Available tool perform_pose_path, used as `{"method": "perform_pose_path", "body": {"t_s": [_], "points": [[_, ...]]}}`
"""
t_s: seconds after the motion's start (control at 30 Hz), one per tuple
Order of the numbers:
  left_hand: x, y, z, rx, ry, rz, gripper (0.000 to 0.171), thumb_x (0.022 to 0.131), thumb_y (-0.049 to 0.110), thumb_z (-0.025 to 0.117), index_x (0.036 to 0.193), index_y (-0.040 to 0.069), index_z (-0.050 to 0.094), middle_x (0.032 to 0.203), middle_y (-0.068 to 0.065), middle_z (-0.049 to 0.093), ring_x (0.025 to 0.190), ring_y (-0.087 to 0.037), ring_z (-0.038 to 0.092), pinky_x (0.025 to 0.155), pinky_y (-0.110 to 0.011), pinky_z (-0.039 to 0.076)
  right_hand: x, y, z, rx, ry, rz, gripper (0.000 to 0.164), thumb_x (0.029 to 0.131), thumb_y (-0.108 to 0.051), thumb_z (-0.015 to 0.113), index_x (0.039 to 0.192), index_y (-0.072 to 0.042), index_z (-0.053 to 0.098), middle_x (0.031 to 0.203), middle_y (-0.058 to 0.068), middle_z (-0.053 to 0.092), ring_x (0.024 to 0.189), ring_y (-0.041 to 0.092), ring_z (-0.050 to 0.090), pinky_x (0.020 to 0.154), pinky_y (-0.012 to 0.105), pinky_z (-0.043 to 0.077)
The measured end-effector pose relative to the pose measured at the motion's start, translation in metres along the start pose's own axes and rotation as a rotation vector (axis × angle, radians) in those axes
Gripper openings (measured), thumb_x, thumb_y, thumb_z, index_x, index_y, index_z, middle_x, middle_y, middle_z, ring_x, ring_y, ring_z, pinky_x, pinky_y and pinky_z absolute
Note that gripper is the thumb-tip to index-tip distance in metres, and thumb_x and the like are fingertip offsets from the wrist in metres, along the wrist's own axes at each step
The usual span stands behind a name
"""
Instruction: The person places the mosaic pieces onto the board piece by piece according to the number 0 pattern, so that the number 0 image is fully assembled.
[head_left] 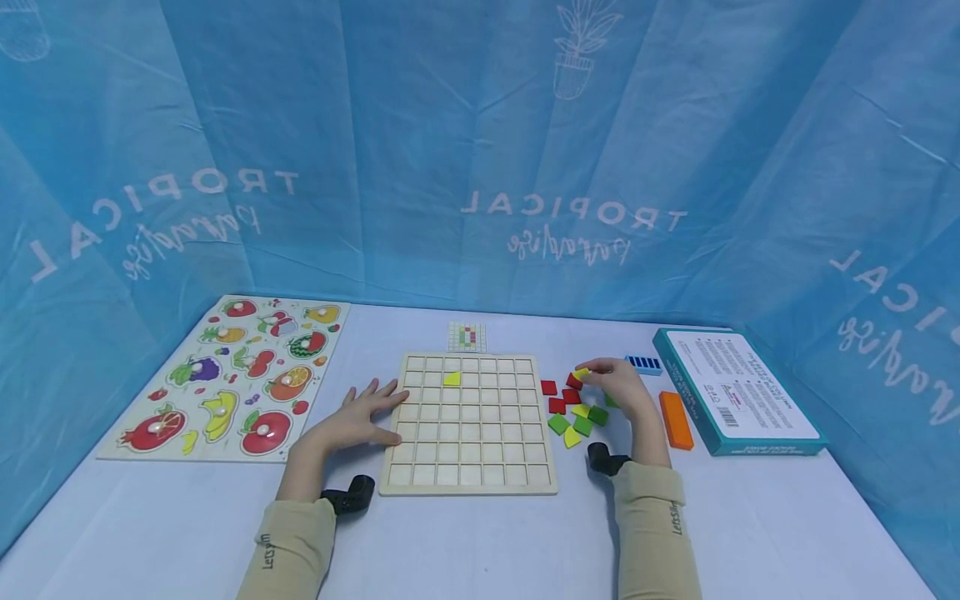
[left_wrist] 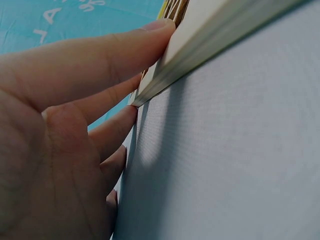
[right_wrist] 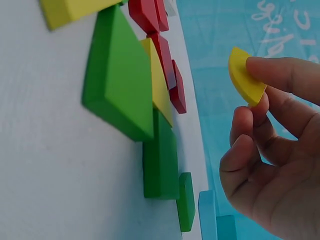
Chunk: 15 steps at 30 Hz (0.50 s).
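Note:
Between thumb and fingers, my right hand (head_left: 617, 382) pinches a yellow piece (right_wrist: 245, 77) with one curved edge, held up off the table in the right wrist view. Below it lie loose red, green and yellow pieces, among them a green square (right_wrist: 120, 75) and a red square (head_left: 549, 387). My left hand (head_left: 358, 419) rests with spread fingers on the left edge of a wooden grid board (head_left: 468, 482); in the left wrist view its thumb (left_wrist: 150, 37) touches the rim. One yellow piece (head_left: 452, 379) sits in a cell near the board's top.
A small pattern card (head_left: 467, 337) lies behind the board. At left is a fruit puzzle board (head_left: 232, 379). To the right are an orange block (head_left: 677, 420), a blue striped piece (head_left: 643, 365) and a teal box (head_left: 738, 392). A blue curtain (head_left: 480, 150) hangs behind.

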<state>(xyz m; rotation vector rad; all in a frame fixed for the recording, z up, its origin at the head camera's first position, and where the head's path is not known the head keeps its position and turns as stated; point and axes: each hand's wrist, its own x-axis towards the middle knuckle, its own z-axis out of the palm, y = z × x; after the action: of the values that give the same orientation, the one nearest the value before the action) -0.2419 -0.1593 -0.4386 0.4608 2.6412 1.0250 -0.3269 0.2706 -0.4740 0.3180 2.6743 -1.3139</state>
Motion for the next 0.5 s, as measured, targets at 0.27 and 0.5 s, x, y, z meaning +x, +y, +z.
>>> {"method": "perform_pose_path", "body": {"t_s": [0.27, 0.5], "points": [[-0.001, 0.001, 0.000, 0.000, 0.001, -0.003, 0.079, 0.069, 0.022, 0.073, 0.138, 0.002, 0.041, 0.149, -0.022, 0.021, 0.139, -0.041, 0.000, 0.110, -0.056, -0.010, -0.021, -0.026, 0.000, 0.041, -0.012, -0.013, 0.033, 0.085, -0.036, 0.064, 0.111, -0.015, 0.061, 0.114, 0.009, 0.057, 0.105, 0.028, 0.047, 0.083, 0.038, 0.048], [-0.001, 0.001, 0.000, 0.002, 0.004, 0.000, 0.079, 0.069, 0.022, 0.073, 0.138, 0.002, 0.041, 0.149, -0.022, 0.020, 0.139, -0.042, 0.000, 0.110, -0.056, -0.009, -0.061, -0.069, -0.001, 0.056, -0.038, -0.039, 0.033, 0.086, -0.030, 0.063, 0.109, -0.006, 0.059, 0.109, 0.014, 0.059, 0.102, 0.029, 0.050, 0.086, 0.038, 0.046]]}}
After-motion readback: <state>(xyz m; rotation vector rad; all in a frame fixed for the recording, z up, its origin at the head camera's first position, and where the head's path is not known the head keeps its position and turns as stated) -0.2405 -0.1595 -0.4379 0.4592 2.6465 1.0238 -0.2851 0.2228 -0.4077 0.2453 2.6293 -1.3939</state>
